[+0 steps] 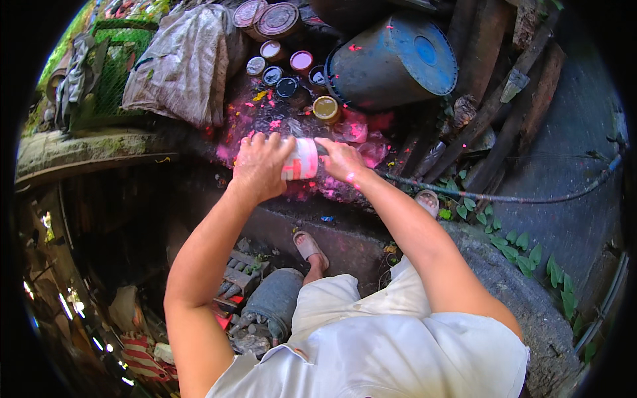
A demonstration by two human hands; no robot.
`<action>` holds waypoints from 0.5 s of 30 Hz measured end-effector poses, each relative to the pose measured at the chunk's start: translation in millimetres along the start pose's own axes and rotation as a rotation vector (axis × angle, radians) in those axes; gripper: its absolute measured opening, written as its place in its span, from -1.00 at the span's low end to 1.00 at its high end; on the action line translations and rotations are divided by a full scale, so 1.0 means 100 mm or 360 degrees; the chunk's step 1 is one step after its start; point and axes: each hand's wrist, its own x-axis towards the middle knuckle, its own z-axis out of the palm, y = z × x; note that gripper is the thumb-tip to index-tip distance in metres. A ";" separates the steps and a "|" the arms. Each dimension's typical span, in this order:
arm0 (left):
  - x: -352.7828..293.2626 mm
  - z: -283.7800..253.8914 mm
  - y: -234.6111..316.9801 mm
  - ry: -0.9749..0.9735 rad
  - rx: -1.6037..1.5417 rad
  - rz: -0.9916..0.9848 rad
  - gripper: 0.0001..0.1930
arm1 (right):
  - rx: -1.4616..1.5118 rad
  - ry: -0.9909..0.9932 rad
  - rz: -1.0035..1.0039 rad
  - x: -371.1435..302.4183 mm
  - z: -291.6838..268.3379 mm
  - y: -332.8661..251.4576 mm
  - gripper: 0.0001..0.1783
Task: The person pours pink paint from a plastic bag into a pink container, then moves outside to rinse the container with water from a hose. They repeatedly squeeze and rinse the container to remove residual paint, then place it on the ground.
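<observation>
A small white can with pink markings (304,160) lies tilted on its side in the air between my hands, over the paint-splashed ground. My left hand (261,162) wraps around its left end, fingers over the top. At the can's right end my right hand (345,161) is closed with its fingers against the rim; a small dark part shows there, too blurred to name. Just beyond stands a pot with a mustard-yellow top (326,109). Behind it are a dark-topped pot (287,87), a pot with a pink top (301,62) and several other small pots.
A large dark bucket with a blue base (398,60) lies tipped at the back right, beside wooden beams (491,99). A whitish sack (182,66) and wide lidded cans (277,20) stand at the back. A hose (517,198) crosses the right; a grey container (272,300) sits below left.
</observation>
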 end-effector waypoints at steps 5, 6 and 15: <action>0.02 -0.11 0.37 -0.0256 0.0160 0.0173 0.03 | -0.0130 -0.0204 0.0014 0.54 0.42 0.19 -0.49; 0.04 -0.11 0.41 -0.0339 0.0147 0.0107 0.03 | -0.0123 -0.0261 0.0040 0.56 0.45 0.20 -0.47; 0.57 1.13 -0.30 -0.0786 -0.0931 -0.0691 0.07 | -0.0226 -0.0314 0.0252 0.46 0.66 1.02 -0.33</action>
